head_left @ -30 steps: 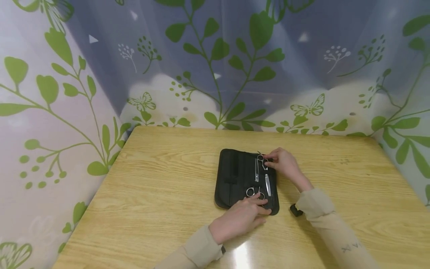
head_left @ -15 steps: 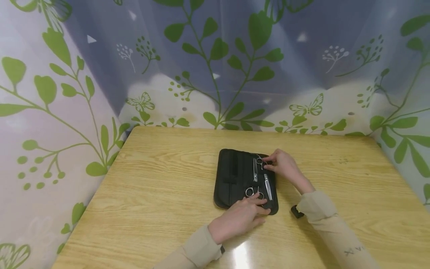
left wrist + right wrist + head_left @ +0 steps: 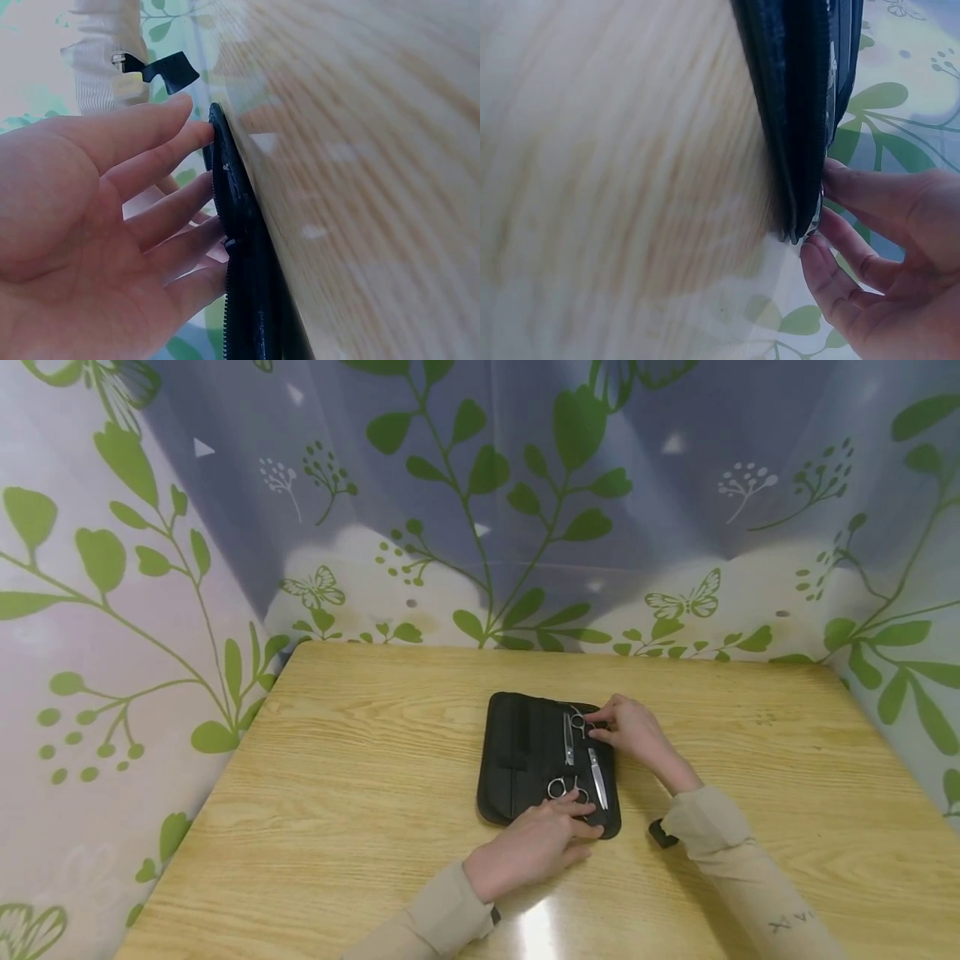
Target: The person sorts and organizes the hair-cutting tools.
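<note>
Two scissors [image 3: 592, 752] lie lengthwise in the case [image 3: 525, 752]; right hand [image 3: 633, 731] pinches the far handles, left hand [image 3: 528, 852] presses flat.

**Leaf-Print Corner, Wooden Table**

Light wood-grain table [image 3: 360, 793] underneath, glossy, with a bright glare patch toward the near edge. Beyond and to both sides, draped curtain [image 3: 525, 485] printed with green leaves and butterflies, bluish at the back, paler at left.

black case [image 3: 795, 112] edge, right hand [image 3: 885, 262] fingertips touching
</note>
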`<state>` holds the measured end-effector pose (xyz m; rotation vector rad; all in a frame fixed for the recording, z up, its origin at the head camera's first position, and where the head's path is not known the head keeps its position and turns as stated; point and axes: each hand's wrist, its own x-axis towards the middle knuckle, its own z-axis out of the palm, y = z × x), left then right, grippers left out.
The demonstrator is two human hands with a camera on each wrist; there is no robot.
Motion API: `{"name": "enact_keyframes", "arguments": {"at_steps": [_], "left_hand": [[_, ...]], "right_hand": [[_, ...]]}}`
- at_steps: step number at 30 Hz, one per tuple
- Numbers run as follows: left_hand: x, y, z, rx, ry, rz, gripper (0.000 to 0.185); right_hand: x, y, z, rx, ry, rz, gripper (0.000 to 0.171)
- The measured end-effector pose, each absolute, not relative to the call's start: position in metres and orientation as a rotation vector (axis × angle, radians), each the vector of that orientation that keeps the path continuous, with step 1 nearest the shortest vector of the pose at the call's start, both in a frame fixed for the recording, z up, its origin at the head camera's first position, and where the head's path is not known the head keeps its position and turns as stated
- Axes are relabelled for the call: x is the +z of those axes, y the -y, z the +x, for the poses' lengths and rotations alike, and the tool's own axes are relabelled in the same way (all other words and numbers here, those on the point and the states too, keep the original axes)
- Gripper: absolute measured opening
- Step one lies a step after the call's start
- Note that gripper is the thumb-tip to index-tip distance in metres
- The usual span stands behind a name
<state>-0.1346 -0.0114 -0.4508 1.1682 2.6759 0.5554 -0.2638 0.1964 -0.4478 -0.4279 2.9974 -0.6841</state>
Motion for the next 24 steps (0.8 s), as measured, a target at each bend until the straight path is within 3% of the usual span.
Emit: {"name": "enact_keyframes", "arguments": {"at_steps": [24], "left_hand": [[-0.4516,0.0117,-0.1351,0.548,-2.677,1.17,0.035]], "right_hand": [[-0.4458,-0.1977,-0.2558,-0.657,-2.974,-0.481,0.029]]}}
